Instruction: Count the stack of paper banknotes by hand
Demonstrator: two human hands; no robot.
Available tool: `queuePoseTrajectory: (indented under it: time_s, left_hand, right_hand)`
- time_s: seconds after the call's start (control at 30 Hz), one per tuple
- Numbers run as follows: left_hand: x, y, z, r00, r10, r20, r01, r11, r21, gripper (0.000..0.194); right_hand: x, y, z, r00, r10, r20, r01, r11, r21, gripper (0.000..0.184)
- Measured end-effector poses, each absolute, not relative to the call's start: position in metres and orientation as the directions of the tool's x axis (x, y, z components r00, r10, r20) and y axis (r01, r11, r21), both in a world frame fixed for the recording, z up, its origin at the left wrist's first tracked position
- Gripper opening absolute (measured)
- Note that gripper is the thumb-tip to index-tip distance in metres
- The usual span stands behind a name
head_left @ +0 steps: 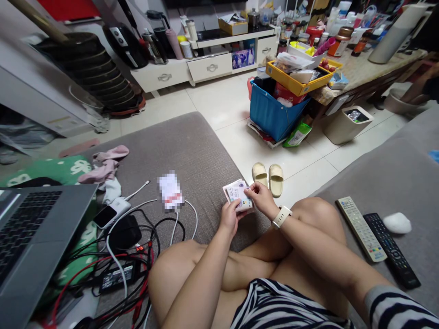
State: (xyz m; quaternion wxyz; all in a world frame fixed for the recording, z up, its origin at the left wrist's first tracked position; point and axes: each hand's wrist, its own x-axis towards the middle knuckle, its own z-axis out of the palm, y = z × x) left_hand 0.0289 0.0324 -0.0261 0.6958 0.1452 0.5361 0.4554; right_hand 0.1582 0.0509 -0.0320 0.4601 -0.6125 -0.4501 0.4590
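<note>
The grey sofa [164,141] has an edge running from its far corner down and toward the right, ending behind the hands in this view. The stack of paper slips [236,194] is held up near that edge, ahead of the crossed legs [187,265]. Past the edge lies the tiled floor [228,130], with a pair of slippers [276,178] seen just beyond the right hand [262,197] and a blue tub [270,109] farther off. To the left, a strip of sofa fabric separates the stack from a pixelated item [170,192] joined to white cords. Farther left the room narrows: tangled cables [147,240] crowd up to the left knee, and the laptop [51,256] fills the near corner. On the right side, a pale remote [361,228] and a black remote [391,249] lie side by side, well apart from both hands.

The left forearm reaches forward between the knees, and the left hand [230,217] has its grip clamped on the stack's near side, thumb across the top and fingers underneath. The right forearm slants in from the right over the thigh, a watch [282,217] at its wrist. That hand's grip is together, thumb and bent fingers pinching the stack's right corner; how many slips it catches cannot be told.
</note>
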Motion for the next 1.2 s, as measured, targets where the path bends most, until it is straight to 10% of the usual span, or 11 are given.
queuePoseTrajectory:
  time_s: [0.9, 1.2]
  left_hand:
    - [0.022, 0.042, -0.027, -0.053, 0.759, -0.649, -0.574, 0.508, 0.642, 0.026]
    - [0.022, 0.04, -0.026, -0.002, 0.777, -0.63, -0.543, 0.528, 0.653, 0.025]
  right_hand:
    - [0.153, 0.041, -0.005, -0.095, 0.984, -0.148, -0.205, -0.165, -0.965, 0.036]
    - [0.157, 0.048, -0.029, 0.182, 0.967, -0.178, -0.062, -0.17, -0.984, 0.032]
